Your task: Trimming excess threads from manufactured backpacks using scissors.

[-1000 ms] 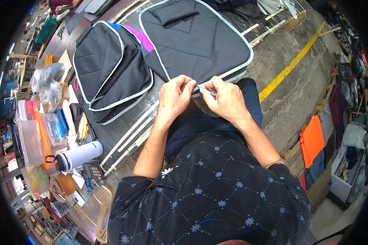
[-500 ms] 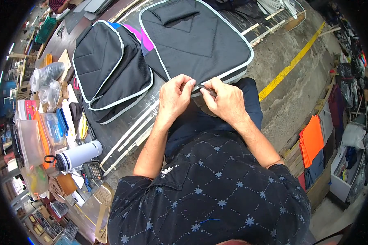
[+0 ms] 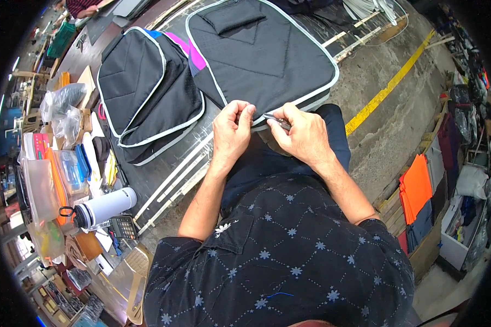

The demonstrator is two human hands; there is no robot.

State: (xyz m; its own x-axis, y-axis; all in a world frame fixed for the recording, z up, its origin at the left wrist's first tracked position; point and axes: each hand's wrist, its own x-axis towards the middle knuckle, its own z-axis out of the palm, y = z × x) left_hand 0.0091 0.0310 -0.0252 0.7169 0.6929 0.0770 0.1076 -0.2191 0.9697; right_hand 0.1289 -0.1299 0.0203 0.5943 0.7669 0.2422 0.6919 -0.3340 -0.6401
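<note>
Head view, upper centre: your right hand [image 3: 306, 134] grips a tool [image 3: 276, 119]; slipping could nick the bag [image 3: 267, 54]. Left hand [image 3: 232, 133]: hold unclear.

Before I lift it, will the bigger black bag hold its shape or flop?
The bigger bag should keep a fairly flat top, since that panel lies smooth inside its pale edging. Its sides may sag, judging by the creased, folded smaller bag beside it. It seems unlikely to roll, lying broad side up.
</note>
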